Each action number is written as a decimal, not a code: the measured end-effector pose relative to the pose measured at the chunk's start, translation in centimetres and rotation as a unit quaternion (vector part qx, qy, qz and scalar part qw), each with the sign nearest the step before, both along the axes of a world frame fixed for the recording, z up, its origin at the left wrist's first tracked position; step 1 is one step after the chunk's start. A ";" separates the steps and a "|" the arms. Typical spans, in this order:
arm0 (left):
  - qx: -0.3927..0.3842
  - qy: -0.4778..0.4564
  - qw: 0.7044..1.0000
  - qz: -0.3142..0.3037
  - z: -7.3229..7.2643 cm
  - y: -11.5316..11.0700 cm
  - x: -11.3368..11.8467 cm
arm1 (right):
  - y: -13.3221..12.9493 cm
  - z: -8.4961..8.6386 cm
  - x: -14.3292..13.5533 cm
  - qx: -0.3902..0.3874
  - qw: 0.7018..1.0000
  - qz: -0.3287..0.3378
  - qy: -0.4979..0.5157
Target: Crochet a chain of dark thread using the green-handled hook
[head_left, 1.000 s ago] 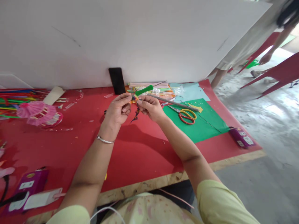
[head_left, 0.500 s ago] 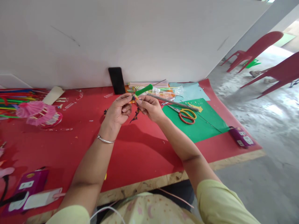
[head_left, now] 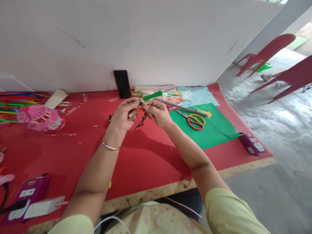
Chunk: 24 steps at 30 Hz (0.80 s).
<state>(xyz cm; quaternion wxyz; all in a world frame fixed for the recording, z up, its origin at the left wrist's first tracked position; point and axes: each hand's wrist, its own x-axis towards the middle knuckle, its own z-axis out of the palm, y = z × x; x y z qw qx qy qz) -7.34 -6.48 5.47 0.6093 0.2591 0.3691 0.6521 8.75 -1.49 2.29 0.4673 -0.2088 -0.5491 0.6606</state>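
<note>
Both my hands are raised close together over the table. My left hand (head_left: 128, 112) pinches a small piece of dark blue and orange yarn work (head_left: 141, 103) between thumb and fingertips. A strand of the same yarn (head_left: 141, 122) dangles below, between the hands. My right hand (head_left: 158, 112) is closed at the other side of the piece. Out from above its fingers sticks a slim tool with a green grip (head_left: 152, 95), which looks like a crochet hook; its working tip is hidden by the fingers and yarn. Another dark bit of yarn (head_left: 110, 117) shows beside my left wrist.
Scissors (head_left: 195, 121) lie on a green sheet (head_left: 207, 138), right of my hands. A black phone (head_left: 122, 84) leans on the wall. Pink frilled craft (head_left: 42, 118) and coloured sticks (head_left: 11, 105) are at left; purple boxes (head_left: 252, 144) sit near the table edges.
The green-gripped tool has tilted flatter and shifted slightly right. The dangling yarn has swung a little. My hands stay almost in place, still closed.
</note>
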 end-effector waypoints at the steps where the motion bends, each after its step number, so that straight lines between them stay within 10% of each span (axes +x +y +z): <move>1: 0.000 0.000 1.000 0.001 0.0 0.0 0.0 | 0.0 0.0 0.0 -0.001 1.000 0.001 0.002; 24: 0.003 0.050 0.998 0.034 0.8 -0.6 0.6 | -0.1 -0.2 -0.3 0.000 1.000 -0.019 -0.015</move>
